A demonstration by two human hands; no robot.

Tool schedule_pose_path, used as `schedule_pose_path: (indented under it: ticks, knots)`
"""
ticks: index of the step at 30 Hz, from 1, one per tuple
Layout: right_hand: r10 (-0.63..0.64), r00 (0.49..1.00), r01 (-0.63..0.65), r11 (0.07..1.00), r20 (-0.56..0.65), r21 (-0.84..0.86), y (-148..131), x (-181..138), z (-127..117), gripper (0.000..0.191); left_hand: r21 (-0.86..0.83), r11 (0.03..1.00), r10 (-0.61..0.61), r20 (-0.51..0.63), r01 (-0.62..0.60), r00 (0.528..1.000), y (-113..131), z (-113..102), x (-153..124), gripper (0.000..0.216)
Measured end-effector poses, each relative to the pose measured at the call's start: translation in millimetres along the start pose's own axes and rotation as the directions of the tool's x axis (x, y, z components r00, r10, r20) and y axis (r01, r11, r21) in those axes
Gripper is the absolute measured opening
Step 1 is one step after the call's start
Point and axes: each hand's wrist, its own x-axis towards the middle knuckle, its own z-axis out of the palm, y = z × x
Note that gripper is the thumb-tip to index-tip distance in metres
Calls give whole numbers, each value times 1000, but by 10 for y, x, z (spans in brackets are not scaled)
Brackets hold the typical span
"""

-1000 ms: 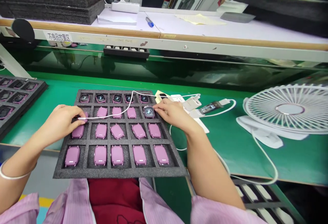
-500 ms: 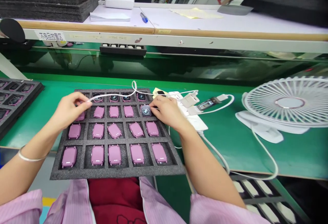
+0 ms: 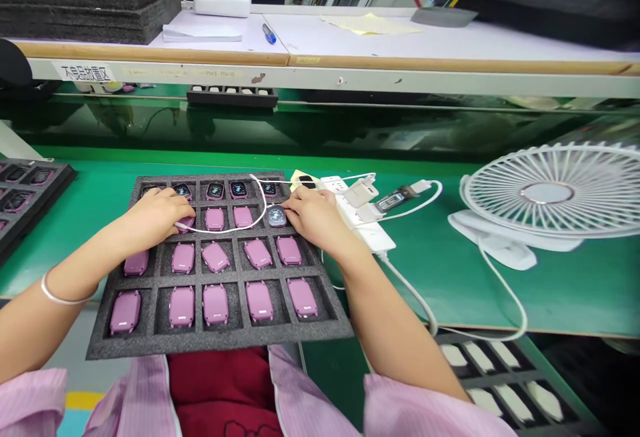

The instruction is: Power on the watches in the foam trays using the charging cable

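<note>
A dark foam tray (image 3: 160, 277) with rows of pink watch bodies lies on the green bench before me. My left hand (image 3: 157, 215) rests closed on the second row at the left, pinching the end of a thin white cable (image 3: 235, 229) against a pink watch (image 3: 186, 223). The cable loops across the tray to the power strip. My right hand (image 3: 310, 213) sits at the tray's right edge, its fingertips holding a watch with a lit screen (image 3: 277, 215) in the second row. The back row holds watches lying screen up (image 3: 215, 190).
A white power strip (image 3: 365, 223) with plugs and a small device lies right of the tray. A white desk fan (image 3: 550, 197) stands further right. Another foam tray (image 3: 25, 190) of watches sits at the left edge. A raised shelf (image 3: 320, 57) runs behind. A person stands far back.
My left hand lifted the cable end up to the back row, then brought it down onto the second row further right. The right hand stayed on the lit watch.
</note>
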Motion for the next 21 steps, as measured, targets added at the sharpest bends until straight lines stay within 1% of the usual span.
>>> schedule_pose_path:
  ticks: [2,4,5,7,9,10,12,14,16,18,19,20,21]
  knots:
    - [-7,1000,7,999,6,-41,-28,-5,-6,25,55,998,19,-11,-19,1000,20,-13,8,30]
    - [-6,1000,6,998,2,-55,-41,-6,-9,25,3,1000,30,-20,-30,999,-6,-37,16,27]
    - [-4,1000,3,998,-4,-55,-43,-5,-10,25,-70,997,25,-25,-27,999,-41,-53,19,27]
    - [2,1000,-3,999,-15,-52,-45,-1,-12,25,-283,959,-18,-25,11,1000,-146,-82,23,35]
    - [12,1000,-13,999,-21,-50,-49,5,-15,25,-491,868,-96,-6,81,995,-258,-91,27,49]
    - [17,1000,-18,999,-21,-47,-53,8,-17,25,-568,814,-139,12,121,990,-302,-86,29,55]
    - [21,1000,-22,999,-23,-38,-63,13,-19,24,-656,731,-195,63,188,979,-350,-59,35,60]
    - [21,999,-22,999,-38,-25,-72,15,-23,24,-677,702,-205,108,223,973,-349,-32,39,59]
    - [35,996,-36,999,-82,-14,-75,11,-36,24,-659,716,-194,125,228,973,-326,-23,42,58]
    - [93,980,-95,995,-175,-2,-75,-1,-67,23,-629,745,-191,118,222,974,-311,-35,49,59]
    - [128,963,-129,992,-238,11,-76,-11,-89,22,-617,756,-185,119,219,975,-308,-44,55,59]
    - [151,943,-145,989,-298,40,-81,-21,-115,21,-608,764,-174,126,215,977,-309,-52,62,59]
    - [148,929,-125,988,-339,91,-91,-33,-142,21,-604,768,-162,138,213,977,-310,-55,70,58]
